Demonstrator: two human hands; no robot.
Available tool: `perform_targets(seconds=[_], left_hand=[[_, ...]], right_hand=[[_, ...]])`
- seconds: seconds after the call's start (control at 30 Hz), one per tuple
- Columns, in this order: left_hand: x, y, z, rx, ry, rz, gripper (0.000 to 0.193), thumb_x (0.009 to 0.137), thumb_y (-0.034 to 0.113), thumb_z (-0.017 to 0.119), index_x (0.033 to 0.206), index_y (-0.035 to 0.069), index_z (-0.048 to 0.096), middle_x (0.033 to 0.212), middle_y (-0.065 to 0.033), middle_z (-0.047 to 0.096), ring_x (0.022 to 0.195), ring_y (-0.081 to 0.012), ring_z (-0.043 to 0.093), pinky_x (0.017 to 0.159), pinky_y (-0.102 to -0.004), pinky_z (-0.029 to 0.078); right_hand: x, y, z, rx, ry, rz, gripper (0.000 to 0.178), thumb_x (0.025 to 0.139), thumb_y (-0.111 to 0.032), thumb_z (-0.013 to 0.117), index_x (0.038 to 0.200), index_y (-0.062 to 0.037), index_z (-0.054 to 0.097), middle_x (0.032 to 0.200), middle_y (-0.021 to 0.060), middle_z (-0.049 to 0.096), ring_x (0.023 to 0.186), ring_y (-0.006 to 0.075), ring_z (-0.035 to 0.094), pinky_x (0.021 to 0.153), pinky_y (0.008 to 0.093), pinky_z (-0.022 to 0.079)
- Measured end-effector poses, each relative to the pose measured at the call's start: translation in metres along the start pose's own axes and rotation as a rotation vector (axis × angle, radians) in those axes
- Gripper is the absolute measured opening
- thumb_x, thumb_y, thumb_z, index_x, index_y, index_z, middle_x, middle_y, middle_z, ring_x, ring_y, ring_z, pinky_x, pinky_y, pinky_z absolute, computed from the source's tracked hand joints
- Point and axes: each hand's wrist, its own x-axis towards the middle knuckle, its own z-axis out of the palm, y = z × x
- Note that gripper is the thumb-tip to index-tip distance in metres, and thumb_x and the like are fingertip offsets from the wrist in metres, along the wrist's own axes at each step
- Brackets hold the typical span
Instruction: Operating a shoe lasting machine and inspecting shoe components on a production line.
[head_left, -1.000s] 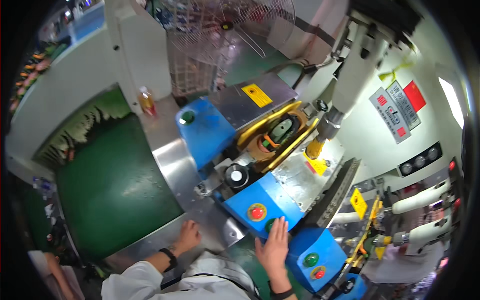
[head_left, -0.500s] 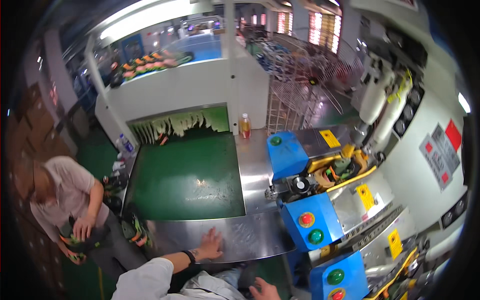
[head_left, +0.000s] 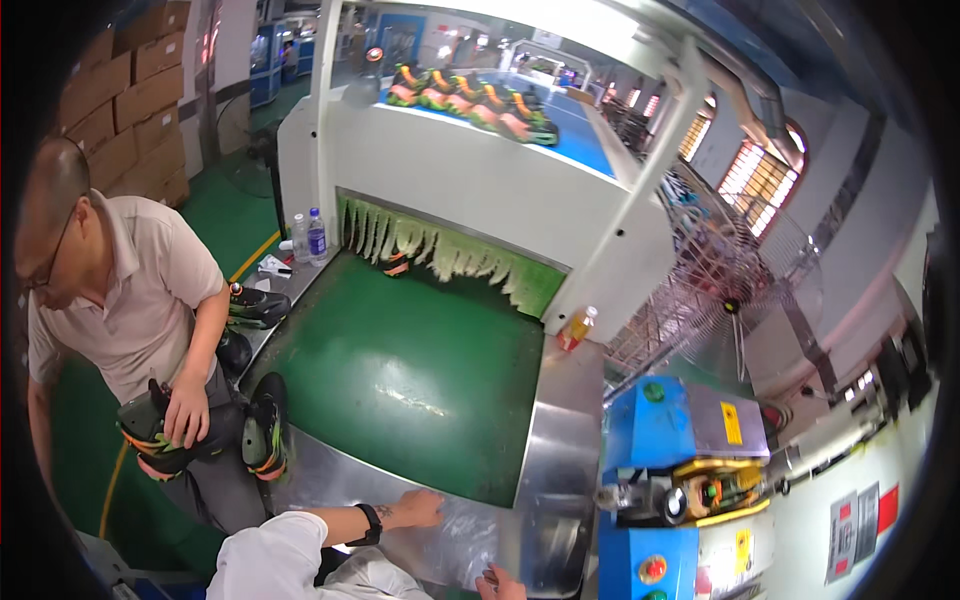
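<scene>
My left hand (head_left: 415, 509) rests on the steel ledge (head_left: 350, 488) along the near side of a green conveyor belt (head_left: 400, 350). Its fingers are loosely bent and a little blurred, and nothing shows in them; a dark band circles the wrist. My right hand (head_left: 501, 584) is partly cut off at the lower edge, beside the ledge, fingers apart and holding nothing visible. Between the hands lies a shiny, crinkled-looking patch (head_left: 468, 545), either clear film or reflection. At the belt's far end, a shoe (head_left: 397, 264) shows under a fringed green curtain (head_left: 450, 250).
On the left a co-worker (head_left: 130, 290) holds a dark sneaker (head_left: 155, 430); another sneaker (head_left: 265, 430) stands beside it. Blue machine housings (head_left: 650, 440) with buttons flank the right. Bottles (head_left: 316, 237) stand left of the curtain, an amber-coloured bottle (head_left: 577, 329) right of it. Several sneakers (head_left: 470, 100) sit on top.
The view has swung left, bringing more of the co-worker and stacked boxes into sight. My left hand's spread fingers have drawn in on the ledge. My right hand is now closer to the ledge.
</scene>
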Motion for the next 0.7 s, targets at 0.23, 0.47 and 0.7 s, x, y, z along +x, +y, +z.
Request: perform_targets(seconds=[0.23,0.47,0.7], left_hand=[[0.090,-0.175,-0.093,-0.064,0.671,-0.268,0.047,0.084,0.025,0.054,0.122,-0.002,0.047,0.129,-0.0261,0.045,0.118,-0.0413,0.044,0.099,-0.0494,0.038],[0.136,-0.322,-0.148,0.139,0.868,-0.462,0.061,0.083,0.035,0.057,0.132,-0.001,0.043,0.143,-0.0249,0.033,0.134,-0.0379,0.029,0.111,-0.0482,0.021],[0.148,-0.302,-0.172,0.050,0.870,-0.467,0.053,0.081,0.031,0.060,0.124,0.000,0.052,0.140,-0.0210,0.040,0.130,-0.0344,0.038,0.106,-0.0498,0.025]], right_hand=[[0.188,-0.084,-0.005,0.172,-0.148,-0.212,0.040,0.085,-0.023,0.065,0.118,-0.0017,0.056,0.101,0.0187,0.067,0.092,0.0254,0.068,0.077,0.0334,0.055],[0.506,-0.240,0.019,-0.014,-0.215,-0.599,0.028,0.084,-0.019,0.062,0.106,-0.0010,0.062,0.096,0.0161,0.067,0.089,0.0273,0.066,0.080,0.0354,0.052],[0.802,-0.401,0.014,-0.483,0.143,-0.823,0.052,0.070,-0.035,0.075,0.098,0.0058,0.058,0.095,0.0261,0.063,0.092,0.0389,0.062,0.078,0.0441,0.050]])
